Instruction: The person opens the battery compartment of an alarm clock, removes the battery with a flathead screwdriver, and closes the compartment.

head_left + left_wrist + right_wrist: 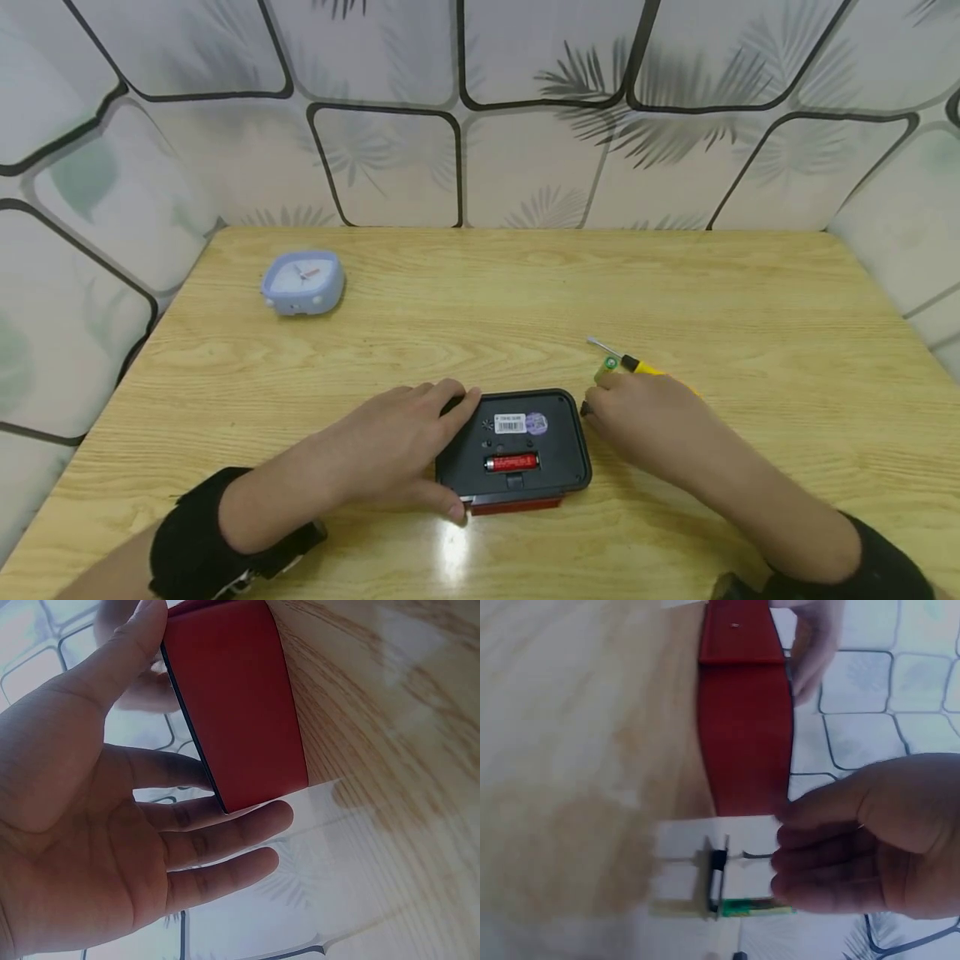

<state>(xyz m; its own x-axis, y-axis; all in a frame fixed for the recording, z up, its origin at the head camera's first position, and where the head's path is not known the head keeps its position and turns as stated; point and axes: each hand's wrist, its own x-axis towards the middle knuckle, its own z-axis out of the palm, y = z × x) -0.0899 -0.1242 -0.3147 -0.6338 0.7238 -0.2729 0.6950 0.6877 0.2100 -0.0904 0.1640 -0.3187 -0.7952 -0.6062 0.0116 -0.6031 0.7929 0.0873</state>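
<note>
A red box-shaped device with a black back (555,429) lies back side up on the table. Its back carries a barcode label, a purple sticker and a red battery (512,462) in a recess. My left hand (397,433) holds the device's left end, thumb at the near edge and fingers at the far edge. In the left wrist view, the red side (240,712) shows beside the spread fingers. My right hand (645,417), fingers curled, pinches a small black piece (585,408) just right of the device. Most of that piece is hidden.
Beyond the right hand, a green battery (609,365) stands upright close to a yellow-handled screwdriver (632,363) lying on the table. Toward the back left sits a light-blue clock (303,283). Patterned panels (525,167) enclose the wooden table's (450,308) back and sides.
</note>
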